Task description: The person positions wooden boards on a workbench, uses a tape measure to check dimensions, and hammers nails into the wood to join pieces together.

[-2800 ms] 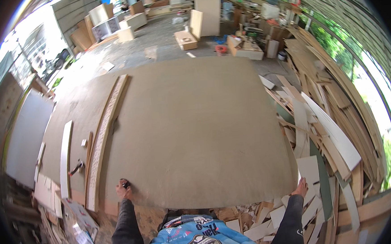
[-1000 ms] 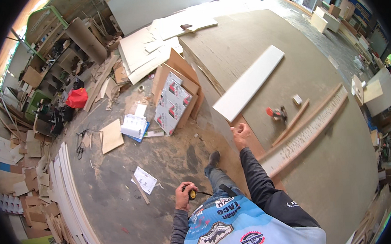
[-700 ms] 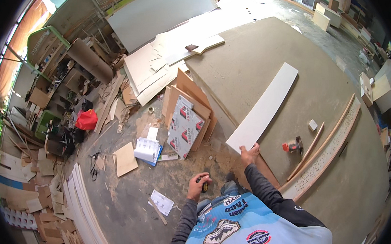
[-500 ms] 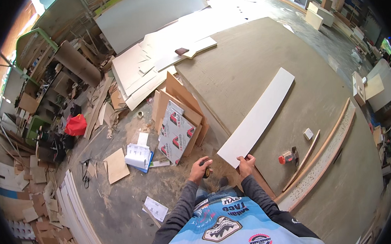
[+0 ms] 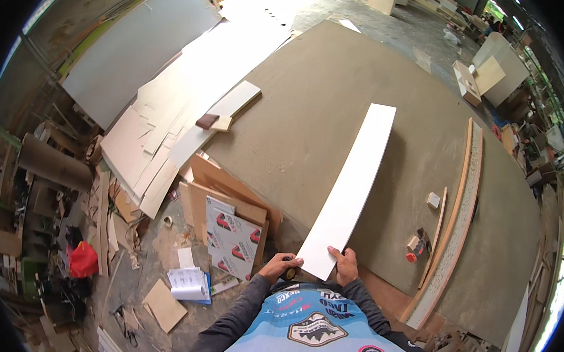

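White board (image 5: 351, 191), slanting up and away over the big table (image 5: 280, 144), near end right at the person's waist! Right hand (image 5: 345, 265) clamps that end's right side, thumb pressed on top, other fingers partly hidden at the edge, a pinch that likely steadies the long overhang. Over at the left corner, left hand (image 5: 282, 267) curls its fingers around a tape measure (image 5: 290, 273), probably leaving only the thumb side to guide the board. Shadow falling off to the right suggests it's raised.
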The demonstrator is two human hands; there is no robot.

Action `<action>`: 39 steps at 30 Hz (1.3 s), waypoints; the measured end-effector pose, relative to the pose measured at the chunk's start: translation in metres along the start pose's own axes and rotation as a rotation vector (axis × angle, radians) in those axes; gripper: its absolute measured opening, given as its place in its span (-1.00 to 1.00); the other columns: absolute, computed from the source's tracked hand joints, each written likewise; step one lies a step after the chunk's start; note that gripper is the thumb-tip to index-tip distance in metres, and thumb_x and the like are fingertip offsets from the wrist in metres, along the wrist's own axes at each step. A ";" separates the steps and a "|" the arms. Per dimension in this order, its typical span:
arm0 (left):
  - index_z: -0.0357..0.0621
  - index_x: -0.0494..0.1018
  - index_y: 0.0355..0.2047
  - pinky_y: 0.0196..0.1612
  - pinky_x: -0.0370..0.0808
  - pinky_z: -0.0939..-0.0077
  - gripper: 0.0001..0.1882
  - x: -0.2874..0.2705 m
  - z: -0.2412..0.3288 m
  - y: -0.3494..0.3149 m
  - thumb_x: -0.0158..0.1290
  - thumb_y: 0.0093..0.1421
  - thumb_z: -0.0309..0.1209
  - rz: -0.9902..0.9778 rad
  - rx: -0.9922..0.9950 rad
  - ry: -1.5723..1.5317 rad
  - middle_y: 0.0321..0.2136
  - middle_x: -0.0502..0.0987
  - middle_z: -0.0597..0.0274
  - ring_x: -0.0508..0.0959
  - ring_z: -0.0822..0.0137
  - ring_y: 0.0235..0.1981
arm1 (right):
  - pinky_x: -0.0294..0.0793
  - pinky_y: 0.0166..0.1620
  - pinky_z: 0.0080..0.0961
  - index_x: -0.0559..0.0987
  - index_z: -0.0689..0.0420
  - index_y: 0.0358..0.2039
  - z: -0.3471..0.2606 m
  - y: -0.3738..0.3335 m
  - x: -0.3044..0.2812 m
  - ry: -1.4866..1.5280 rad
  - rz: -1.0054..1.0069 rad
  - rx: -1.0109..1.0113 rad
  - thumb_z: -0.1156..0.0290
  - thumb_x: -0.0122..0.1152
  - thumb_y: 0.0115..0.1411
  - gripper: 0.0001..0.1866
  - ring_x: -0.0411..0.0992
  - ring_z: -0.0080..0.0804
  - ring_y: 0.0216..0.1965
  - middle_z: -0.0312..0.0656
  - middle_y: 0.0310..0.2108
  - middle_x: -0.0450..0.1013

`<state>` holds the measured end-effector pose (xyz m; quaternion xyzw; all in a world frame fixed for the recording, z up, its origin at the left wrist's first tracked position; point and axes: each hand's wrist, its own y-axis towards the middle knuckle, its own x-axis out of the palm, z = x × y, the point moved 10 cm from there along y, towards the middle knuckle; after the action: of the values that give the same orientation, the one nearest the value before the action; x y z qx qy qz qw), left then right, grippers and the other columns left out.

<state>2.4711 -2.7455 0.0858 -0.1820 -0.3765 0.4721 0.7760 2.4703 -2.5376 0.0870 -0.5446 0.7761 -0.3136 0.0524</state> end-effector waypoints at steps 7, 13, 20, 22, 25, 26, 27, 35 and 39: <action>-0.26 0.57 -0.25 -0.28 0.44 0.61 -0.62 -0.072 0.022 0.042 0.24 0.23 -0.13 0.040 -0.100 0.091 -0.43 0.56 0.30 0.50 0.50 -0.38 | 0.49 -0.07 -0.28 0.42 0.33 -0.11 -0.050 0.017 0.092 -0.539 0.223 -0.379 0.31 0.31 0.13 -0.57 0.50 -0.17 -0.14 0.02 -0.16 0.49; -0.22 0.53 -0.01 -0.10 0.48 0.54 -0.59 -0.093 0.086 0.046 0.24 0.13 -0.38 -0.025 0.202 0.342 -0.22 0.61 0.26 0.54 0.44 -0.23 | 0.40 0.06 -0.02 0.31 0.39 0.07 -0.079 0.025 0.168 -1.023 0.249 -0.431 0.01 0.31 0.09 -0.23 0.34 0.29 0.00 0.27 0.07 0.22; -0.31 0.37 0.21 0.04 0.46 0.53 -0.37 -0.118 0.125 0.033 0.07 0.05 -0.63 -0.317 0.177 0.125 -0.07 0.57 0.17 0.56 0.41 -0.12 | 0.03 0.34 0.07 0.05 0.26 0.40 -0.073 0.053 0.205 -1.252 0.169 -0.475 -0.28 0.09 0.18 0.04 -0.03 0.25 0.32 0.25 0.37 -0.12; -0.30 0.34 0.24 0.01 0.49 0.52 -0.34 -0.123 0.122 0.026 0.06 0.05 -0.64 -0.391 0.073 0.024 -0.06 0.56 0.18 0.59 0.40 -0.18 | 0.00 0.35 0.07 0.04 0.16 0.42 -0.069 0.055 0.206 -1.381 0.155 -0.426 -0.17 0.13 0.19 -0.03 -0.05 0.20 0.34 0.18 0.42 -0.16; -0.30 0.31 0.26 -0.09 0.53 0.52 -0.33 -0.139 0.111 0.032 0.14 0.08 -0.61 -0.350 0.046 0.022 -0.08 0.57 0.20 0.61 0.39 -0.25 | 0.01 0.35 0.07 0.09 0.15 0.41 -0.061 0.062 0.210 -1.503 0.111 -0.473 -0.07 0.17 0.17 -0.07 -0.07 0.13 0.37 0.13 0.42 -0.12; -0.30 0.31 0.26 -0.10 0.53 0.52 -0.34 -0.145 0.106 0.035 0.16 0.10 -0.59 -0.319 0.053 0.053 -0.09 0.57 0.21 0.61 0.38 -0.25 | 0.01 0.35 0.07 0.10 0.15 0.41 -0.063 0.062 0.211 -1.516 0.117 -0.479 -0.07 0.17 0.16 -0.07 -0.07 0.12 0.37 0.12 0.42 -0.12; -0.30 0.36 0.22 -0.14 0.53 0.52 -0.40 -0.149 0.113 0.034 0.21 0.15 -0.52 -0.201 0.065 0.175 -0.15 0.60 0.23 0.60 0.42 -0.29 | 0.02 0.35 0.08 0.11 0.15 0.40 -0.063 0.061 0.211 -1.528 0.118 -0.486 -0.07 0.18 0.16 -0.08 -0.07 0.11 0.37 0.11 0.42 -0.11; -0.22 0.36 0.24 0.05 0.43 0.51 -0.40 -0.081 0.179 -0.007 0.20 0.18 -0.50 -0.386 0.210 0.562 -0.10 0.60 0.26 0.50 0.46 -0.12 | 0.29 0.17 -0.17 0.38 0.21 0.19 -0.081 0.061 0.175 -1.105 0.204 -0.559 -0.09 0.14 0.24 -0.30 0.29 0.06 0.13 0.18 0.16 0.27; -0.10 0.28 0.32 0.21 0.36 0.39 -0.29 -0.040 0.186 -0.005 0.19 0.14 -0.53 -0.500 0.391 0.592 0.00 0.58 -0.01 0.52 0.33 0.03 | 0.43 -0.11 -0.20 0.51 0.35 -0.23 -0.118 0.056 0.164 -0.779 0.205 -0.309 -0.11 0.24 0.18 -0.37 0.47 0.05 -0.24 0.17 -0.29 0.47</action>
<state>2.3225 -2.7966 0.1932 -0.0623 -0.0735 0.2595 0.9609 2.3093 -2.6192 0.1932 -0.5440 0.7862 0.0420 0.2901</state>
